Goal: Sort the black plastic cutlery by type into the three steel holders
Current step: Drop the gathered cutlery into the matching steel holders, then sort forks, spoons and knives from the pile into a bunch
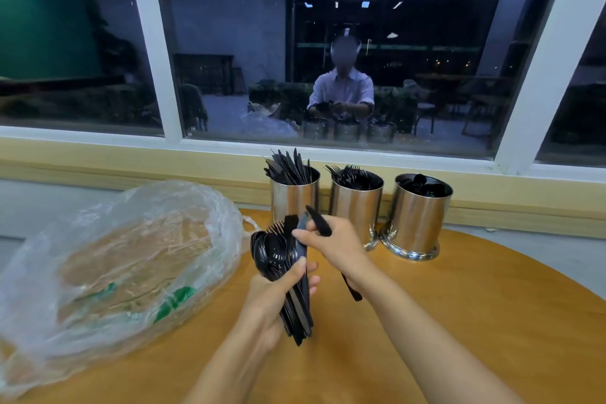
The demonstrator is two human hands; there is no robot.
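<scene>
My left hand (273, 302) grips a thick bundle of mixed black cutlery (285, 259), spoons and forks fanned at the top. My right hand (334, 244) holds a black knife (319, 221) whose handle sticks out below my wrist, and its fingertips pinch another piece at the top of the bundle. Three steel holders stand in a row at the table's far edge. The left holder (293, 198) has knives, the middle holder (355, 203) has forks, the right holder (421, 216) has spoons.
A crumpled clear plastic bag (124, 269) with green print lies on the round wooden table (459, 321) to the left of my hands. Behind the holders runs a yellow ledge under a window that reflects a person.
</scene>
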